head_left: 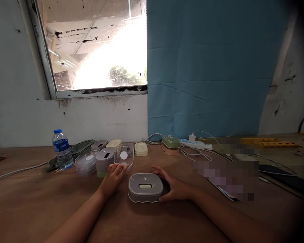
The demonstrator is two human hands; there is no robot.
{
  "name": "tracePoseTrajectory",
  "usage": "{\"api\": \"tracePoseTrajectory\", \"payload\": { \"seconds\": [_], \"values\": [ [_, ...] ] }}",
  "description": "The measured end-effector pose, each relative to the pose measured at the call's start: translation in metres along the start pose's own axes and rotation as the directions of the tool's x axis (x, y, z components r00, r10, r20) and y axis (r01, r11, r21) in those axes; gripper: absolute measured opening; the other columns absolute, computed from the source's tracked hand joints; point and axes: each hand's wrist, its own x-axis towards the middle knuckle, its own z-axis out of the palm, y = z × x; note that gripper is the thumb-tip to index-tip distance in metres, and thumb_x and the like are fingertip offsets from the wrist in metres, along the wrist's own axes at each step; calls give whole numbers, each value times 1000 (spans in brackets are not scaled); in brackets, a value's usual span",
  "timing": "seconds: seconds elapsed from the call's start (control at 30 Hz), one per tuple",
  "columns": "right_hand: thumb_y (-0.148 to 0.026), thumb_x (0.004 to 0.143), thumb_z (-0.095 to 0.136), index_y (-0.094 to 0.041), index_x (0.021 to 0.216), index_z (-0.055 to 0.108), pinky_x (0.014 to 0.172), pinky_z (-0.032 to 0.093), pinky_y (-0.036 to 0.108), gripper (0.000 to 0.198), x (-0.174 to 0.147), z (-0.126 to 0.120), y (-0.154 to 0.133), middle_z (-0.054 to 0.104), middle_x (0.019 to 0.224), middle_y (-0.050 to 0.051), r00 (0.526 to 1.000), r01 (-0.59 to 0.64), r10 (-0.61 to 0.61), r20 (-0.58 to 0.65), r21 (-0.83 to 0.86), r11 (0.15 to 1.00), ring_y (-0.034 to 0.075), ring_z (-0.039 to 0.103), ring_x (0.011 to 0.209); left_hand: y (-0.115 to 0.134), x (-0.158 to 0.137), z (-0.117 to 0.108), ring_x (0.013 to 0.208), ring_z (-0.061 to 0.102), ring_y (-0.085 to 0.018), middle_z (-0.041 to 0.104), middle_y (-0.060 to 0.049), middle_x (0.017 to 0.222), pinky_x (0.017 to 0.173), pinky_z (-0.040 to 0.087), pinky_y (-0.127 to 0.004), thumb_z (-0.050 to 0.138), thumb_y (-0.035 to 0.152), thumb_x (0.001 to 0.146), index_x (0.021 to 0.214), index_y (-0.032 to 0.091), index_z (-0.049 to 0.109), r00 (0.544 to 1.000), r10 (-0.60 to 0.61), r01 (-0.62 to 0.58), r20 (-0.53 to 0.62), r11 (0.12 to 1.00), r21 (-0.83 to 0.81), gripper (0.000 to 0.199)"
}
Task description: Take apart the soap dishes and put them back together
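A grey oval soap box (145, 195) lies flat on the brown table, with a slot in its dished top and something cream showing through. Around its right end curves my right hand (174, 186), thumb at the front corner and fingers at the back edge. My left hand (114, 175) is off to the left, its fingers stretched towards a clear plastic container (128, 156) with a white round sticker; whether they touch it I cannot tell. Just behind that hand stands a stack of grey slotted parts (105, 162) with a green bottom layer.
Clear trays (85, 164) are stacked beside a water bottle (62, 152) at the left. Cream parts (141, 149) and a green-topped box (170, 144) stand farther back. A power strip (192, 143) with loose white cables lies along the wall. A blurred flat item (228, 179) is at the right.
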Motion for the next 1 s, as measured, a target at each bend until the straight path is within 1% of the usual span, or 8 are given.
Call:
{"api": "tracePoseTrajectory", "payload": {
  "seconds": [0.17,0.27,0.37,0.43,0.67,0.8,0.93,1.0],
  "values": [
    [-35,52,77,-24,133,15,103,24,40,102,-1,-1,-1,34,132,11,1000,-30,30,8,-23,999,25,33,123,1,6,10,98,48,-20,55,-9,103,84,38,-33,35,7,86,122,14,42,997,-31,29,76,999,31,38],
    [-37,52,76,-22,131,22,103,24,41,97,-1,-2,-3,31,135,11,999,-46,46,-5,-59,997,26,30,123,0,12,16,96,50,-21,55,-9,101,84,39,-34,35,6,85,118,14,46,990,-83,80,114,996,36,36],
    [-38,52,76,-21,130,27,102,26,42,93,-2,-3,-6,34,132,11,998,-61,61,-7,-96,993,27,33,121,-2,15,20,94,50,-20,55,-9,99,82,41,-34,36,6,85,111,14,50,980,-135,132,143,991,25,32],
    [-39,52,76,-21,129,29,101,28,41,92,-2,-3,-7,36,131,10,998,-67,67,-7,-112,991,27,35,120,-4,15,22,92,50,-20,55,-8,98,82,41,-33,36,7,85,109,14,51,977,-143,144,159,990,10,30],
    [-39,53,75,-20,130,28,101,28,42,92,-2,-3,-9,37,131,11,998,-55,55,-1,-106,993,27,35,120,-7,11,23,89,50,-19,55,-7,96,81,40,-34,36,8,85,106,16,54,971,-147,153,190,988,-17,29],
    [-38,53,76,-21,130,27,102,27,42,93,-2,-3,-8,35,132,10,998,-55,55,-1,-105,993,27,33,121,-4,11,17,85,51,-19,55,-7,92,78,40,-35,34,10,85,103,17,55,970,-135,149,200,987,-56,29],
    [-38,54,75,-21,131,24,103,25,42,95,-2,-3,-5,32,135,10,999,-44,44,2,-100,994,28,31,123,-2,13,10,83,51,-19,56,-8,91,76,40,-35,36,17,86,99,17,56,968,-121,149,221,982,-118,24],
    [-38,54,75,-21,132,24,103,25,43,95,-1,-3,-5,32,135,10,999,-43,44,4,-94,995,28,30,123,-3,14,8,82,52,-20,56,-8,91,76,40,-35,37,17,85,99,16,56,964,-130,163,232,978,-127,23]
  ]
}}
